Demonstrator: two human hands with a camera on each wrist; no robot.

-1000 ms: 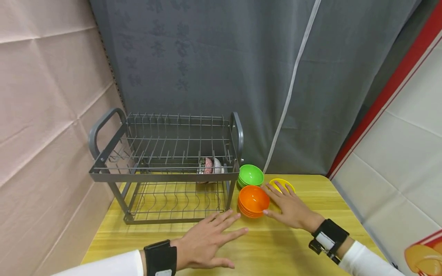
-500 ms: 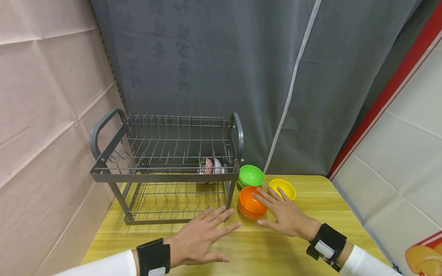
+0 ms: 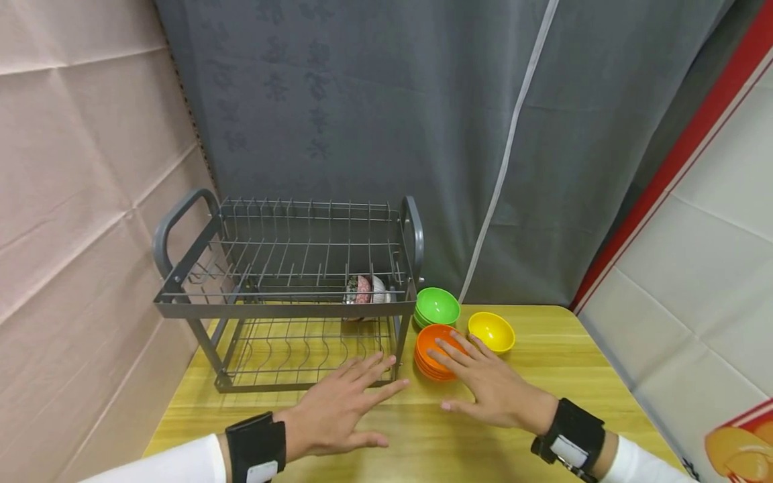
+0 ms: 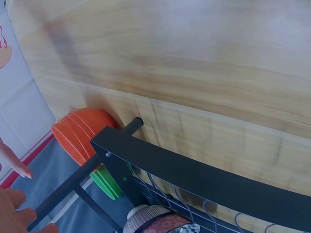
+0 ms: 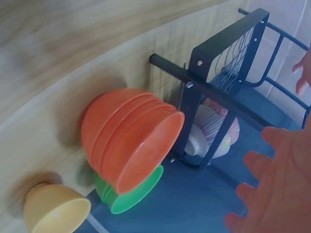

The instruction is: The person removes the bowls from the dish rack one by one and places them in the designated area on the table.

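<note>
Both hands hover palm down over the table with fingers spread, and neither holds anything. My left hand (image 3: pixel 341 409) is in front of the dish rack's right front corner. Its fingertips also show at the lower left of the left wrist view. My right hand (image 3: pixel 492 389) reaches over the front of a stack of orange bowls (image 3: pixel 430 365), partly covering it; the right wrist view shows the fingers apart from the stack. Behind the orange bowls are stacked green bowls (image 3: pixel 437 306). A yellow bowl (image 3: pixel 492 331) stands to their right.
A grey two-tier dish rack (image 3: pixel 286 310) stands at the left on the wooden table (image 3: pixel 537 335). Several patterned bowls (image 3: pixel 364 290) sit at the right end of its lower tier. A grey curtain (image 3: pixel 362 100) hangs behind.
My right hand has drawn left and toward me, uncovering the yellow bowl and passing over the orange stack. My left hand has shifted slightly left. The bowls stay in place.
</note>
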